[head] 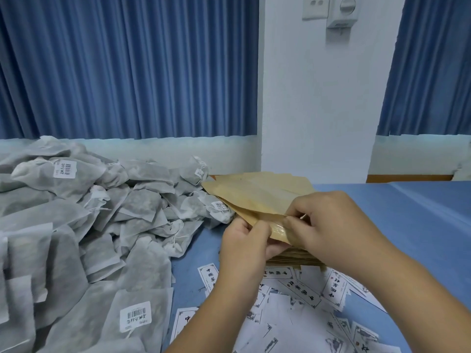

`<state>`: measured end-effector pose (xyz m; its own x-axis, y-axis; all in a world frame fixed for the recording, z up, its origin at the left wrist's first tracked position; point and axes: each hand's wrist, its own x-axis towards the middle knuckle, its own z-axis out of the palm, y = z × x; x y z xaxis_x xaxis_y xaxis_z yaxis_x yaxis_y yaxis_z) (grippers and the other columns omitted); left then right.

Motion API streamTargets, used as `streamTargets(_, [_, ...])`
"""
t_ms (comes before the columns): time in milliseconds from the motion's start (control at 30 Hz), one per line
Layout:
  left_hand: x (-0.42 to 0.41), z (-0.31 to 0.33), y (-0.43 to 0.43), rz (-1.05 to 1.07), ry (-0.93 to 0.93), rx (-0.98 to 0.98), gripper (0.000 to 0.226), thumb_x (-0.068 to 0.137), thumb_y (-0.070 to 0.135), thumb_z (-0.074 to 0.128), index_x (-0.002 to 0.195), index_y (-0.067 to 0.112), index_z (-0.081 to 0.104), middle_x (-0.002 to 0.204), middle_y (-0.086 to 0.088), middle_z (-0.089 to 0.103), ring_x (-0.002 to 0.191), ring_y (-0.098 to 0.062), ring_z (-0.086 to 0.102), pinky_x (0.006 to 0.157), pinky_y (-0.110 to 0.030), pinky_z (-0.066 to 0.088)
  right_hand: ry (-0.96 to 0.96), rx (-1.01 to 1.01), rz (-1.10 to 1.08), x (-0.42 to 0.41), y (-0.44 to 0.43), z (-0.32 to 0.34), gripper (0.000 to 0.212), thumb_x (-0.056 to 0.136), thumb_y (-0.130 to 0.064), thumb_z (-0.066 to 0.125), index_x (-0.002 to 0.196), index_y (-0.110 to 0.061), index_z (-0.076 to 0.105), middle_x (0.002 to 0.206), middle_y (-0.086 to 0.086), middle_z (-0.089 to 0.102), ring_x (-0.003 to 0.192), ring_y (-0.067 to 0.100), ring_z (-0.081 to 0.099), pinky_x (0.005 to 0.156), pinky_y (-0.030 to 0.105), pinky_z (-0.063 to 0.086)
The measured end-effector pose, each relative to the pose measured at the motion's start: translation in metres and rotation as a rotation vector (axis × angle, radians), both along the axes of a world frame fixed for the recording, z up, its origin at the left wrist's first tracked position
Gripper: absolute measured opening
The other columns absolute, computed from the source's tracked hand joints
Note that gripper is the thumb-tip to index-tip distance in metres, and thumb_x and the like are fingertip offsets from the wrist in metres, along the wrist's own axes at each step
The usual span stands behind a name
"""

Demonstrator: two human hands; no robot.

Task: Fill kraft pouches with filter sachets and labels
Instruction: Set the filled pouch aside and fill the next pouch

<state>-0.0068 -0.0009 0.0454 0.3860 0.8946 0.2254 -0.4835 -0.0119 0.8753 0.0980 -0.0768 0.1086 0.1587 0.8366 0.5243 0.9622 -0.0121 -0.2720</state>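
A kraft pouch (257,200) was held above a stack of pouches (293,258) near the table's (413,225) middle. The left hand (244,248) and right hand (328,225) pinched its near mouth edge, fingers (293,221) closed on the paper. Filter sachets (89,225) lay heaped to the left; printed labels (300,294) lay scattered nearest the person.

Pleated blue curtains (127,67) hang on both sides of a white wall pillar (318,110) carrying a switch plate (315,6) and a round dial box (342,11), behind the blue-covered surface (420,225).
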Motion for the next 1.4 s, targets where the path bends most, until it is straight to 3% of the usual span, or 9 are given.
streamTargets(200, [0.002,0.002,-0.005,0.028,-0.034,-0.023,0.035,0.081,-0.002,0.044,0.075,0.018,0.071,0.083,-0.014,0.073,0.074,-0.024,0.072,0.060,-0.033,0.058,0.083,0.071,-0.016,0.002,0.000,0.003,0.014,0.084,-0.027,0.061,0.072,-0.024,0.068,0.064,-0.011,0.063,0.065,0.002,0.056,0.054,0.013,0.040])
streamTargets(267, [0.005,0.007,-0.012,0.059,-0.013,-0.056,0.019,0.077,0.006,0.050,0.088,0.014,0.064,0.088,-0.016,0.072,0.077,-0.030,0.072,0.059,-0.041,0.059,0.000,0.081,-0.029,-0.006,0.000,0.001,0.014,0.082,-0.031,0.058,0.074,-0.024,0.068,0.069,-0.008,0.065,0.070,0.011,0.060,0.061,0.025,0.048])
streamTargets(433, [-0.004,0.021,-0.006,-0.060,0.169,-0.082,0.037,0.074,0.009,0.053,0.111,0.013,0.053,0.095,-0.019,0.071,0.072,-0.035,0.072,0.058,-0.052,0.057,-0.185,0.074,-0.042,-0.015,-0.001,0.001,0.022,0.084,-0.031,0.047,0.079,-0.021,0.065,0.079,-0.004,0.064,0.077,0.023,0.060,0.066,0.036,0.049])
streamTargets(633, [-0.005,0.026,-0.008,0.002,0.171,-0.082,0.030,0.081,-0.004,0.034,0.100,0.003,0.056,0.047,-0.001,0.058,0.039,-0.015,0.059,0.042,-0.035,0.052,-0.214,-0.009,-0.027,-0.025,-0.005,0.001,0.024,0.080,-0.032,0.049,0.104,-0.036,0.052,0.098,-0.013,0.062,0.089,0.020,0.060,0.070,0.033,0.048])
streamTargets(800, [-0.004,0.024,-0.007,0.049,0.097,-0.109,0.025,0.086,0.004,0.046,0.108,0.008,0.057,0.066,-0.007,0.067,0.050,-0.018,0.066,0.046,-0.035,0.053,-0.305,0.001,-0.049,-0.031,-0.002,-0.002,0.004,0.084,-0.024,0.044,0.083,-0.025,0.047,0.081,-0.005,0.058,0.078,0.024,0.057,0.054,0.030,0.036])
streamTargets(1000, [-0.001,0.015,0.000,0.027,0.118,-0.121,0.050,0.078,-0.007,0.040,0.118,0.020,0.054,0.108,-0.018,0.066,0.085,-0.039,0.070,0.057,-0.048,0.058,-0.191,0.134,-0.119,-0.016,-0.007,0.008,0.018,0.080,-0.020,0.052,0.090,-0.023,0.067,0.083,-0.001,0.069,0.081,0.029,0.060,0.066,0.036,0.051])
streamTargets(1167, [-0.007,0.011,0.000,-0.060,0.103,-0.293,0.026,0.087,-0.007,0.037,0.099,0.004,0.057,0.082,-0.019,0.071,0.068,-0.036,0.072,0.054,-0.038,0.058,0.000,0.449,-0.196,0.003,-0.014,0.017,0.014,0.074,-0.008,0.059,0.076,-0.016,0.071,0.068,0.005,0.068,0.069,0.030,0.060,0.060,0.040,0.054])
streamTargets(1267, [-0.013,0.014,0.001,-0.133,-0.005,-0.370,0.027,0.088,-0.007,0.044,0.109,0.003,0.059,0.094,-0.021,0.071,0.072,-0.032,0.072,0.055,-0.036,0.058,-0.010,0.383,-0.154,0.001,-0.009,0.014,0.015,0.075,-0.008,0.059,0.076,-0.016,0.072,0.074,0.006,0.069,0.075,0.030,0.061,0.067,0.040,0.053])
streamTargets(1400, [-0.023,0.015,-0.005,-0.179,0.015,-0.452,0.012,0.094,0.011,0.053,0.102,0.003,0.058,0.087,-0.020,0.068,0.064,-0.030,0.071,0.048,-0.033,0.056,-0.075,0.265,-0.088,-0.011,-0.002,0.007,0.020,0.078,-0.008,0.058,0.083,-0.018,0.075,0.083,0.007,0.069,0.081,0.031,0.061,0.071,0.039,0.051])
